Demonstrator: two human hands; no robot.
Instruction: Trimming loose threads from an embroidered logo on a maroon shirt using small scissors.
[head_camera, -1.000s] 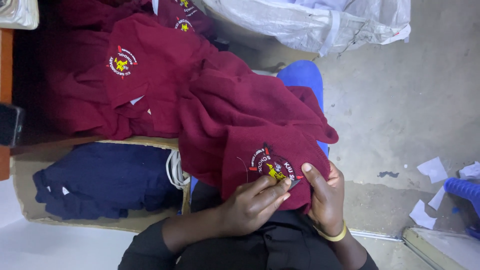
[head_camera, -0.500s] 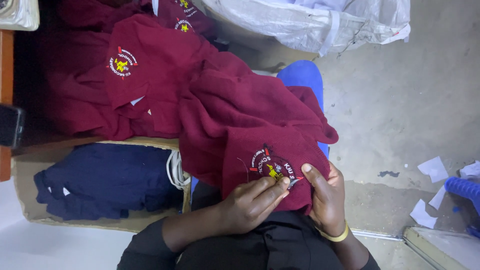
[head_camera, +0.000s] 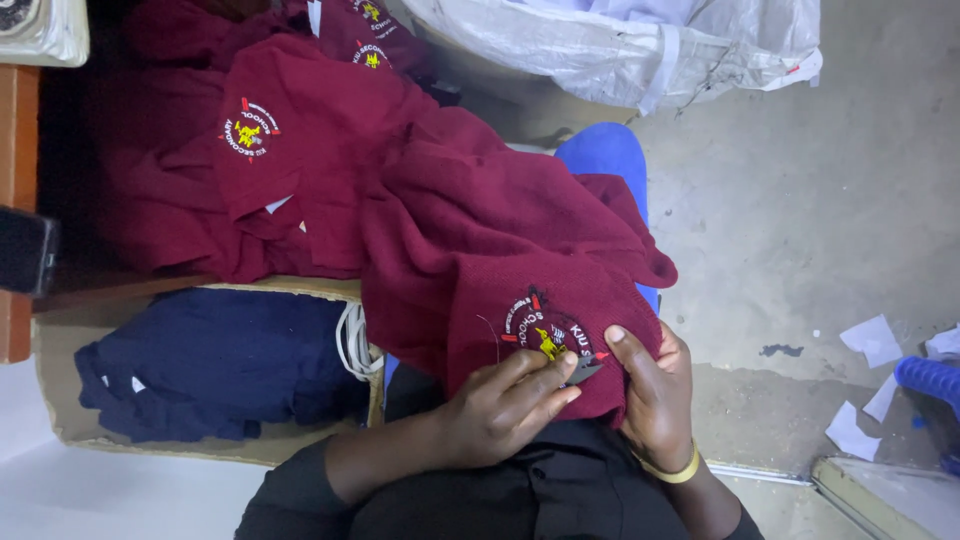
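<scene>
Bending close over the lap: pinched a small dark snip (head_camera: 582, 372) in the left hand (head_camera: 500, 405), fingers curled shut round it, tip aimed rightward at the embroidered badge (head_camera: 545, 335). Clamped the maroon sweater (head_camera: 520, 230) with the right hand (head_camera: 650, 400), thumb pressed flat at the badge's right edge, fingers closed under the knit, wrist bent inward. Lay just left of that thumb, badge touching the snip's tip, long axis left to right, nearer the left hand. Draped farther out over a blue plastic thing (head_camera: 600, 155). Beyond, leftward: held navy garments (head_camera: 200, 360) in a cardboard box (head_camera: 60, 400); piled more maroon sweaters (head_camera: 250, 150) past its far edge; white sack (head_camera: 600, 50) farthest.
</scene>
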